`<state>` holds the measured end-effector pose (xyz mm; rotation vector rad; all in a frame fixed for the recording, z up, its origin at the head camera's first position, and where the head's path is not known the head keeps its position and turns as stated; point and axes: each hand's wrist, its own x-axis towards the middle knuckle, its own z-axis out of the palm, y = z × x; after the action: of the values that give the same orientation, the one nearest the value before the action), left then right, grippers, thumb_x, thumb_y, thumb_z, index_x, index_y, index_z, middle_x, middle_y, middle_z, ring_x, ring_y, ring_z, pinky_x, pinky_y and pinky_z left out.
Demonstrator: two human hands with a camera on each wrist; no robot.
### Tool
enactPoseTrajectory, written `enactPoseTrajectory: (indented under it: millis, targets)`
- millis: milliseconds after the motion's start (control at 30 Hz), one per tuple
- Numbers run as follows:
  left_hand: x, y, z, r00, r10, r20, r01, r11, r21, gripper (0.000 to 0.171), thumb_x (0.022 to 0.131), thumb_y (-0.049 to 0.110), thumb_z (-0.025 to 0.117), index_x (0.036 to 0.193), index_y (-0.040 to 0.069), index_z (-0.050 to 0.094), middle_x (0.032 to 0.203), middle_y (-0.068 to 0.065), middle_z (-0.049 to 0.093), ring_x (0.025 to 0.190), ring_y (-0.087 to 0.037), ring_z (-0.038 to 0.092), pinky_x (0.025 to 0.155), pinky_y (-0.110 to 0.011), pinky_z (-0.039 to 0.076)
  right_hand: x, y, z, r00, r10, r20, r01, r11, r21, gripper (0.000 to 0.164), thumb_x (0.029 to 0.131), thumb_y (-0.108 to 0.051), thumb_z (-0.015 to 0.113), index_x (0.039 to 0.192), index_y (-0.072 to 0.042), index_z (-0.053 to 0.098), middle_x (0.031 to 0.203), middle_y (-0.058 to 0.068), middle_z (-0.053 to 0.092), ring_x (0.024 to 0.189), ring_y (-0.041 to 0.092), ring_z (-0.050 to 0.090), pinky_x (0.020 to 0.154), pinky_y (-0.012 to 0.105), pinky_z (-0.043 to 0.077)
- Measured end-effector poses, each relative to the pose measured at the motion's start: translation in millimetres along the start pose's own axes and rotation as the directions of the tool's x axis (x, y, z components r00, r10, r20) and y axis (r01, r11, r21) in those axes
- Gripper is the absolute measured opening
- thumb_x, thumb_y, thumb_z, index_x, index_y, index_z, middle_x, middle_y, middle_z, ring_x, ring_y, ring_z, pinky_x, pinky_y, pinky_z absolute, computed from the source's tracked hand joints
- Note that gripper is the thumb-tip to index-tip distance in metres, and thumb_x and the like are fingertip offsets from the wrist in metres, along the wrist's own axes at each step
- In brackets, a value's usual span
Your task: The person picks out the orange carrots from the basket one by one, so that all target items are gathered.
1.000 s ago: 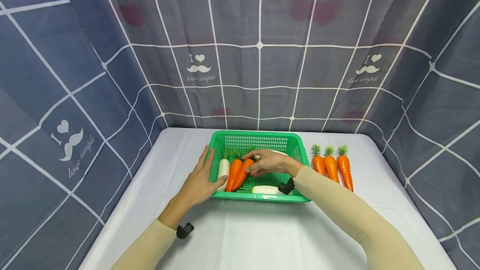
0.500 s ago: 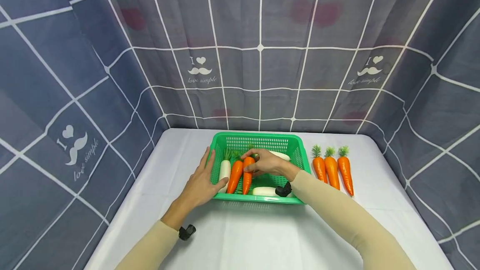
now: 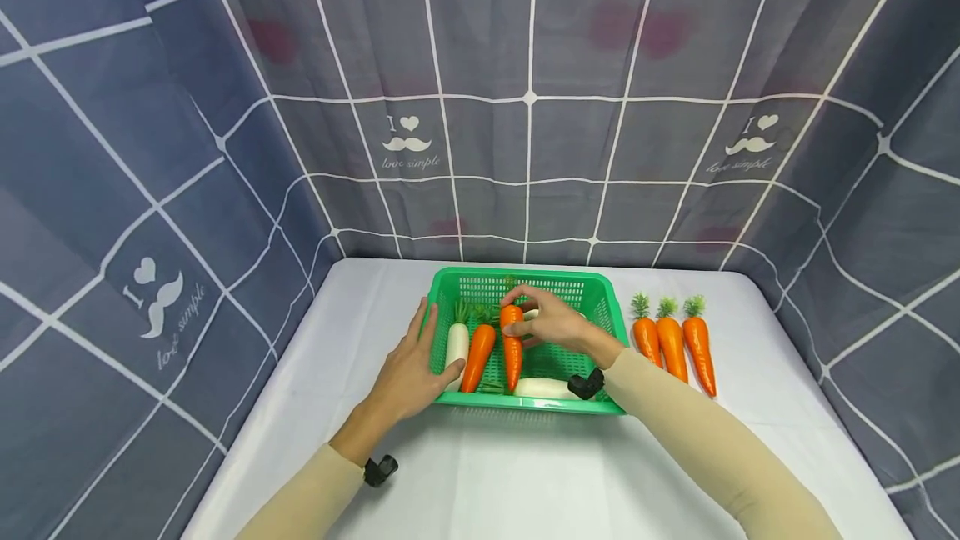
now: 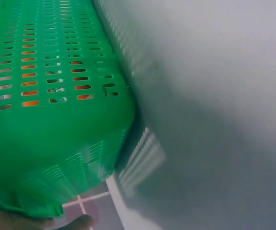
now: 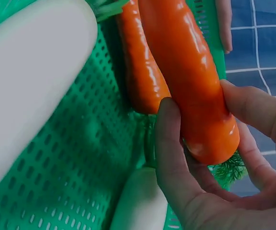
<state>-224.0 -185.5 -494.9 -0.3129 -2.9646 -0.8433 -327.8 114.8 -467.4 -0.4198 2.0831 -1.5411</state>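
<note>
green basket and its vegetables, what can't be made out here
Head view: right end of the near white radish, behind the black wrist camera.
Right wrist view: tip of the held carrot, cut off by the top edge.
Same view: an end of the far white radish, past the bottom edge.
Left wrist view: shapes inside the green basket, its slotted wall leaving only glimpses.

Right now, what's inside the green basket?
Three white radishes and one carrot; the right hand holds another carrot. From above, that hand hides part of the back radish.
</note>
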Motion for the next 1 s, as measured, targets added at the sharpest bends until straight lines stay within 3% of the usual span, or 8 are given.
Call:
enactPoseTrajectory:
  millis: [167,433,833,1000]
  targets:
    - [-0.2,3.9,2.6,1.0,-0.007,0.0,0.007,1.0,0.013,0.11,0.11,0.06,0.072,0.189,0.011,0.012,0.2,-0.007,-0.003,0.155,-0.058,0.061,0.121,-0.081,0.052,-7,1,-11,0.999,-0.013,-0.052,0.015,0.999,0.035,0.05,0.104,-0.008,0.088,0.146,-0.012,0.06,0.145,0.027,0.066,0.106,0.034,0.082,0.092,0.053,0.074]
    - [1.5,1.5,-0.2,1.0,-0.001,-0.009,0.001,1.0,0.027,0.109,0.11,0.06,0.071,0.189,0.012,0.012,0.2,-0.009,-0.002,0.16,-0.057,0.057,0.122,-0.083,0.049,-28,0,-31,0.994,-0.02,-0.105,0.025,0.999,0.045,0.054,0.104,-0.012,0.089,0.15,-0.012,0.059,0.157,0.027,0.066,0.113,0.032,0.083,0.094,0.049,0.073]
    - [2.5,1.2,-1.9,1.0,-0.016,0.005,0.016,0.999,0.039,0.11,0.111,0.059,0.072,0.189,0.014,0.01,0.2,-0.006,-0.005,0.138,-0.054,0.074,0.119,-0.081,0.053,-56,9,-58,0.983,-0.042,-0.178,0.044,0.999,0.007,0.057,0.104,-0.029,0.092,0.154,-0.02,0.065,0.158,0.023,0.065,0.123,0.032,0.078,0.096,0.042,0.07]
    - [3.4,1.4,-0.8,1.0,-0.023,0.0,0.023,0.999,0.047,0.11,0.111,0.06,0.071,0.189,0.014,0.009,0.2,-0.005,-0.004,0.128,-0.051,0.078,0.114,-0.079,0.056,-69,7,-69,0.978,-0.063,-0.197,0.059,0.998,-0.025,0.058,0.104,-0.036,0.092,0.156,-0.027,0.067,0.161,0.02,0.066,0.139,0.039,0.072,0.099,0.042,0.068]
